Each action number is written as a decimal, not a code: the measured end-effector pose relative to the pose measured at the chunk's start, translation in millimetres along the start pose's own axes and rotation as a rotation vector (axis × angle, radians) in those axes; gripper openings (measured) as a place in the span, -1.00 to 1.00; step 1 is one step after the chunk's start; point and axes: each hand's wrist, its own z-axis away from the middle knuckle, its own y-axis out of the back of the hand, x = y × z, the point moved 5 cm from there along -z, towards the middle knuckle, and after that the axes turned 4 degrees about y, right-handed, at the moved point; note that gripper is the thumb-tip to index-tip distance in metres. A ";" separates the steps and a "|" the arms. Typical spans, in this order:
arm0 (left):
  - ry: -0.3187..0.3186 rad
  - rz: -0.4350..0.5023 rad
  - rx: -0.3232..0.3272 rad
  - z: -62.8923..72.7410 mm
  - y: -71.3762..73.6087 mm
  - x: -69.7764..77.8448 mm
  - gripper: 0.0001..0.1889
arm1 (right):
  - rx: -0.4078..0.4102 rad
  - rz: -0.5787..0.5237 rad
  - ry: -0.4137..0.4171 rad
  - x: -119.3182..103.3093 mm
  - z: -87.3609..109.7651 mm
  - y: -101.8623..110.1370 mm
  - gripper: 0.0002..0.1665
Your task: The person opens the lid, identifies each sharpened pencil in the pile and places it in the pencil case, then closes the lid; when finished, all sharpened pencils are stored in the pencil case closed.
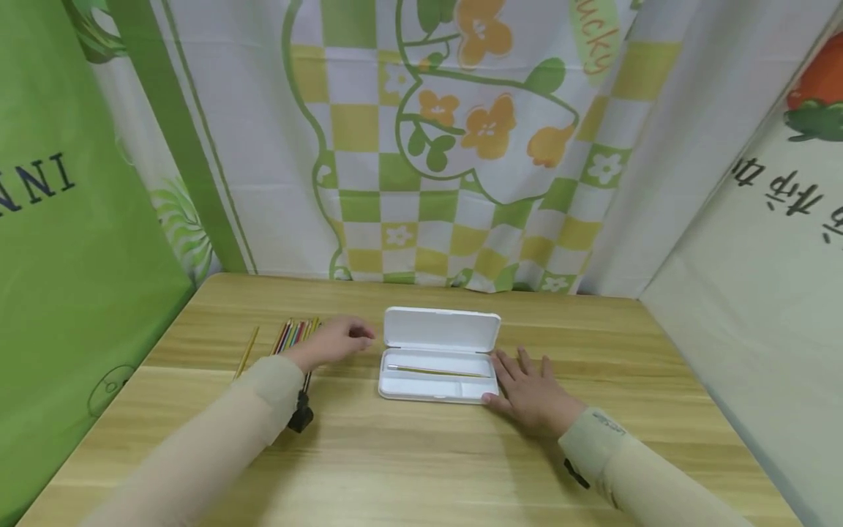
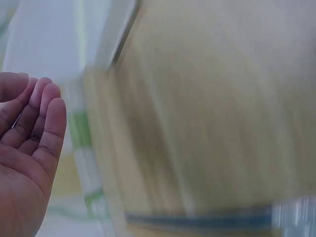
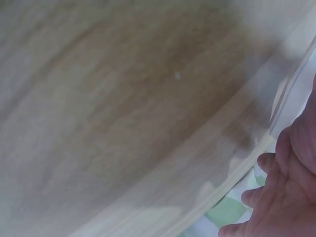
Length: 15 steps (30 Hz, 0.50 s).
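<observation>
A white pencil case lies on the table with its lid raised at the back. One gold pencil lies lengthwise inside it. My left hand hovers left of the case, its fingers loosely bent and nothing in them; the palm and bent fingers of this left hand also show in the left wrist view. On the case's right side, my right hand rests with spread fingers, thumb at the front right corner. Several colored pencils lie partly hidden behind the left wrist.
A single gold pencil lies apart at the left of the wooden table. Printed curtains hang behind the table's back edge. A small black device sits under the left wrist.
</observation>
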 end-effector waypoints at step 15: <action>0.206 0.190 0.212 50.3 84.4 -86.3 -0.64 | 0.022 0.032 -0.001 9.4 -8.8 -9.6 0.09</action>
